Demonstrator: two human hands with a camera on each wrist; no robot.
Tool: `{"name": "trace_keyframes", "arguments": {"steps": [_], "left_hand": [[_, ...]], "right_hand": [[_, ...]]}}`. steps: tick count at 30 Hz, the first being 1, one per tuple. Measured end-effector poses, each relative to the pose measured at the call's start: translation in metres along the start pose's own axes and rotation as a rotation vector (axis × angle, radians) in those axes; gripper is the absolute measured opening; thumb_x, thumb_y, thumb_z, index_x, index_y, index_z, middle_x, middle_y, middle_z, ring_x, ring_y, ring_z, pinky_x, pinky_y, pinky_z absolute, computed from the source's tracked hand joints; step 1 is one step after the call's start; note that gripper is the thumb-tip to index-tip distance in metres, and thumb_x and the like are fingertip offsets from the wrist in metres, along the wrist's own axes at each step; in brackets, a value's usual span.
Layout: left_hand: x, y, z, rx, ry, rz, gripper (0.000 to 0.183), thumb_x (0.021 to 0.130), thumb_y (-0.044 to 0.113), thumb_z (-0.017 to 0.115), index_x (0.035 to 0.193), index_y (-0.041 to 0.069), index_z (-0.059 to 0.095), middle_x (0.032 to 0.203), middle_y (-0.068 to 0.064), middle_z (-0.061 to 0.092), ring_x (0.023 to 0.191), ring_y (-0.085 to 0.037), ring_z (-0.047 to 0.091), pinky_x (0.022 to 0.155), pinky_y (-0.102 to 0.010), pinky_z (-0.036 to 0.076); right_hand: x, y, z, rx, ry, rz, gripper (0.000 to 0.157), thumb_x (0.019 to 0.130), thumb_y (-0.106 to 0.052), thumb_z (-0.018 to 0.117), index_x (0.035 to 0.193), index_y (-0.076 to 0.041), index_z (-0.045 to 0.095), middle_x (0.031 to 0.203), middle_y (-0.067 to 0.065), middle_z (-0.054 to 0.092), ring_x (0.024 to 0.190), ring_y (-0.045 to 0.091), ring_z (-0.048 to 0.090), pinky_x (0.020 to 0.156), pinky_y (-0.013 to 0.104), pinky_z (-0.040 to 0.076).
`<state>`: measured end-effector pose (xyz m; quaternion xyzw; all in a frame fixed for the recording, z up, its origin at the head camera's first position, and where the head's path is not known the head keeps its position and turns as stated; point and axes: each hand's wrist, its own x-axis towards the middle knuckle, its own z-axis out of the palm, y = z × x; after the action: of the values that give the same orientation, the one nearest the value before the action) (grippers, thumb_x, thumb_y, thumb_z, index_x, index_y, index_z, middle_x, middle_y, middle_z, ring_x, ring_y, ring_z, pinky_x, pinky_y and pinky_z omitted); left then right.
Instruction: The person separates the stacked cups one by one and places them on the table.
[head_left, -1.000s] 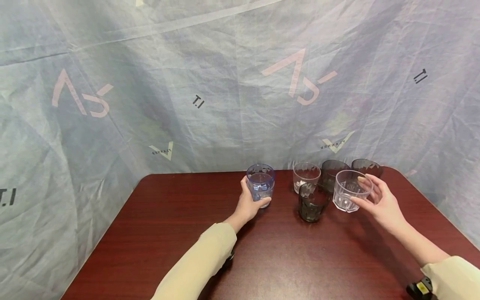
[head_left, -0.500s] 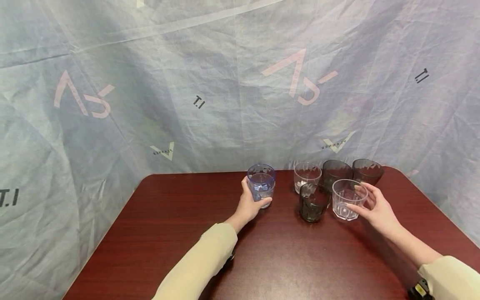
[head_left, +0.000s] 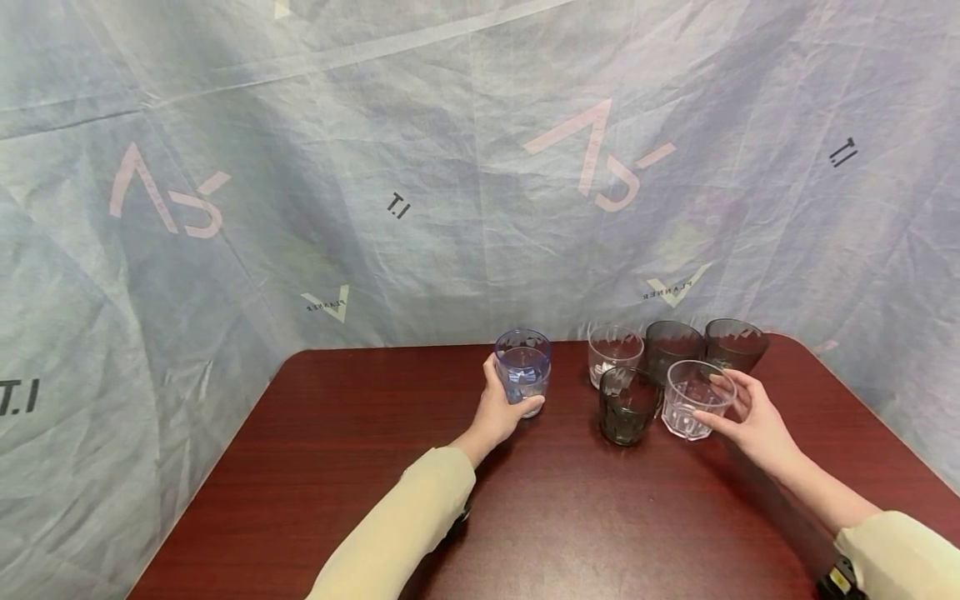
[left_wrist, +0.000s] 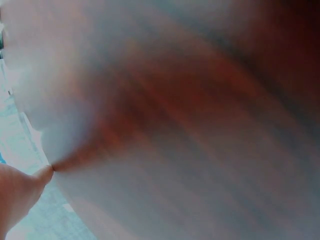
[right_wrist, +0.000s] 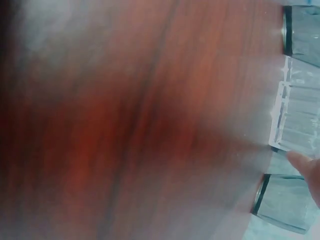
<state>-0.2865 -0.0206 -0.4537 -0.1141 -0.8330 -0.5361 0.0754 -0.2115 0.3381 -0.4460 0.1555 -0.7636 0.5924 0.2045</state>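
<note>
My left hand [head_left: 498, 412] grips a blue-rimmed tumbler [head_left: 522, 340] nested in a clear tumbler [head_left: 534, 402], left of the other glasses. In the left wrist view only the thumb [left_wrist: 25, 187] shows. Between thumb and fingers, my right hand [head_left: 757, 425] holds a clear faceted tumbler [head_left: 686, 414] by its side, upright and low at the table. A dark grey tumbler [head_left: 624, 421] stands just left of it. The right wrist view shows this clear tumbler [right_wrist: 297, 117] with the right thumb [right_wrist: 305, 165] at its side.
Behind stand another clear tumbler [head_left: 609, 354] and two dark tumblers, one in the middle [head_left: 672, 346] and one at the right [head_left: 738, 342]. All are near the back edge of the reddish-brown table [head_left: 585, 517]. A grey printed cloth [head_left: 450, 167] hangs behind the table.
My right hand has lowered the clear tumbler and brought it slightly left, beside the front dark tumbler; it barely moves in the last half second. The left hand stays on its stacked tumblers.
</note>
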Motion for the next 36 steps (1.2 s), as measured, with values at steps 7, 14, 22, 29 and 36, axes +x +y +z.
{"name": "trace_keyframes", "arguments": {"steps": [7,14,22,29,36], "left_hand": [[0.0,-0.001,0.001,0.002,0.0,0.002,0.1,0.079,0.026,0.083,0.148,0.014,0.011,0.141,-0.021,0.043,0.123,-0.034,0.048,0.101,-0.048,0.038],[0.001,-0.002,0.001,-0.018,-0.004,0.015,0.1,0.079,0.024,0.083,0.148,0.013,0.012,0.143,-0.021,0.041,0.123,-0.034,0.048,0.101,-0.048,0.038],[0.002,-0.001,0.0,-0.006,0.005,0.018,0.099,0.079,0.024,0.083,0.147,0.013,0.012,0.143,-0.021,0.041,0.123,-0.035,0.048,0.101,-0.048,0.038],[0.0,0.0,0.0,0.009,0.008,0.01,0.1,0.079,0.026,0.083,0.147,0.012,0.011,0.142,-0.023,0.042,0.123,-0.036,0.048,0.1,-0.048,0.038],[0.001,-0.002,0.001,0.017,0.007,0.011,0.1,0.079,0.026,0.083,0.147,0.013,0.011,0.138,-0.022,0.045,0.121,-0.035,0.05,0.099,-0.048,0.039]], "right_hand": [[-0.001,-0.004,-0.004,-0.152,0.008,0.064,0.076,0.082,0.011,0.07,0.141,0.002,0.023,0.129,-0.014,0.045,0.118,-0.011,0.04,0.088,0.005,0.036],[0.012,-0.023,-0.003,-0.22,0.073,-0.01,0.081,0.081,0.011,0.072,0.147,-0.001,0.025,0.14,-0.012,0.04,0.13,-0.003,0.033,0.101,0.007,0.023],[0.043,-0.06,0.027,-0.197,0.028,-0.096,0.08,0.078,0.012,0.073,0.145,0.002,0.031,0.146,0.014,0.039,0.131,0.0,0.033,0.103,0.009,0.024],[0.068,-0.074,0.07,-0.127,-0.143,-0.122,0.08,0.08,0.009,0.074,0.145,0.002,0.028,0.148,0.025,0.033,0.139,0.035,0.028,0.109,0.022,0.025],[0.091,-0.072,0.111,-0.085,-0.281,-0.106,0.081,0.082,0.006,0.074,0.147,0.004,0.025,0.151,0.025,0.031,0.138,0.041,0.027,0.108,0.054,0.025]]}}
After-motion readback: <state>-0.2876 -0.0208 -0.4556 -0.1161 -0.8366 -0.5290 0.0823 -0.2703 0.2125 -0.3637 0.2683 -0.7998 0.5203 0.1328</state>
